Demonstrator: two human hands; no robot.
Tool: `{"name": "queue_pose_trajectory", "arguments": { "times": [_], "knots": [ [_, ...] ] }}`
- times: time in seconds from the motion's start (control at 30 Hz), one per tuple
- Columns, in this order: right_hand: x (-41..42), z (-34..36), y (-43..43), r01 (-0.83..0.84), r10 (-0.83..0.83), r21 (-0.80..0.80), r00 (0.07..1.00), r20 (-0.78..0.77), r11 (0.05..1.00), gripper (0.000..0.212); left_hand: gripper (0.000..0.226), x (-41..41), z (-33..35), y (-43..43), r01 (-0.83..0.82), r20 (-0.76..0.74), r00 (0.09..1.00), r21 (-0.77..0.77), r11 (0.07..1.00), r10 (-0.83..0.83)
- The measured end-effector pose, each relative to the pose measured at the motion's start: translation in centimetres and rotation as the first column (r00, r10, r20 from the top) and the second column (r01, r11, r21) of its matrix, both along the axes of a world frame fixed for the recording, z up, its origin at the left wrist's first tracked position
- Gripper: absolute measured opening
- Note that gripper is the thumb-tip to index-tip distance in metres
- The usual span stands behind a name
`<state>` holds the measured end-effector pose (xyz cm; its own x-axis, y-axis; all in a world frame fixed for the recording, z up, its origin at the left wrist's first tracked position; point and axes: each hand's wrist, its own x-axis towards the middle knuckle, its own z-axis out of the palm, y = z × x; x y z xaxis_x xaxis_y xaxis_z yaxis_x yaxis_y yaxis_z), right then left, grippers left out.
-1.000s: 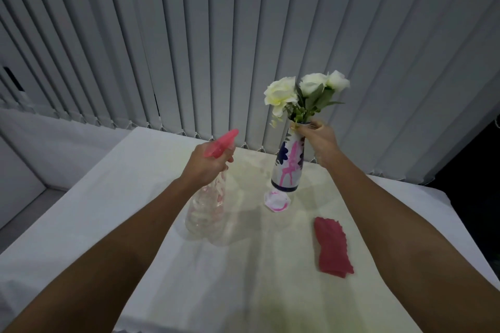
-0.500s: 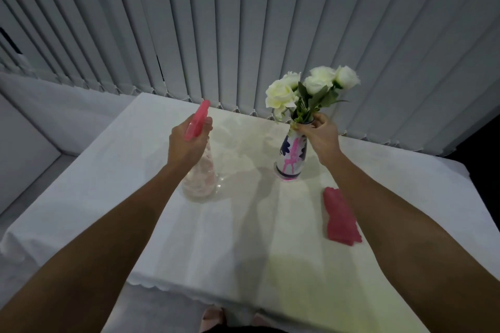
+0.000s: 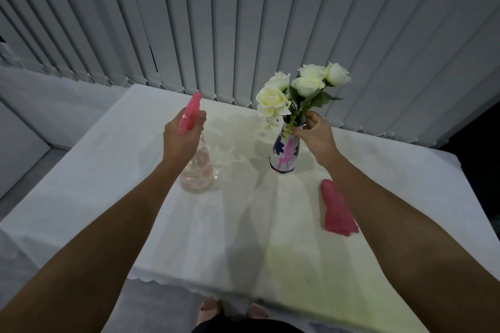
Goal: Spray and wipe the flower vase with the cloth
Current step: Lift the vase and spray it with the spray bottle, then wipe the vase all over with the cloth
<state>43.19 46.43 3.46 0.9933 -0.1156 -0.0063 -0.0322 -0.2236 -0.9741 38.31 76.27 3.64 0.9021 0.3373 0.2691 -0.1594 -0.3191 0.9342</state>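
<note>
Left side: your left hand was wrapped around the neck of the spray bottle, fingers curled under its pink head. A second before, that head had pointed across at the vase; now it had swung to point up and away. The bottle's clear base sat low at the desk; whether it touched could not be told.

Centre: the vase had come down. Earlier you had it lifted and tipped with its underside showing; now its foot looked set on the desk, body leaning a little left. The white flowers were in its mouth.

Right of it: your right hand pinched the vase at the rim, fingers curled about the neck and stems.

Far right: the pink cloth lay folded on the desk, untouched, near your right forearm.

Reading: spraying seemed finished or paused; wiping not begun. One hand would have to let go to fetch the cloth.
</note>
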Motion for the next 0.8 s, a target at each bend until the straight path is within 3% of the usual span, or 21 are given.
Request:
{"name": "queue_pose_trajectory", "arguments": {
  "times": [0.27,0.4,0.5,0.63,0.73,0.8],
  "knots": [
    [0.0,-0.3,0.0,-0.042,0.042,-0.011,0.999,-0.035,0.999,0.055,0.051,-1.9,-2.4,-2.3,-0.265,0.039,0.964,0.207,0.942,0.263],
    [-0.8,-0.6,-0.5,-0.073,0.07,-0.048,0.996,-0.064,0.996,0.057,0.078,-4.1,-4.5,-5.6,-0.324,0.035,0.936,0.472,0.82,0.35],
    [-1.6,-1.9,-1.4,-0.074,0.056,-0.188,0.994,-0.099,0.979,0.064,0.08,-5.7,-5.7,-8.0,-0.22,0.024,0.965,0.608,0.763,0.26],
    [-3.8,-4.3,-3.4,0.037,-0.13,-0.526,0.982,-0.141,0.85,0.063,0.063,-6.1,-7.3,-10.7,0.1,-0.032,0.994,0.687,0.72,-0.107],
    [-6.5,-6.5,-5.4,0.076,-0.263,-0.693,0.95,-0.168,0.717,0.057,0.048,-4.5,-6.9,-12.4,0.293,-0.184,0.956,0.508,0.81,-0.23],
    [-8.5,-7.9,-6.2,0.091,-0.347,-0.759,0.919,-0.185,0.645,0.056,0.048,-3.1,-6.0,-13.4,0.313,-0.234,0.943,0.382,0.87,-0.236]
  ]
}}
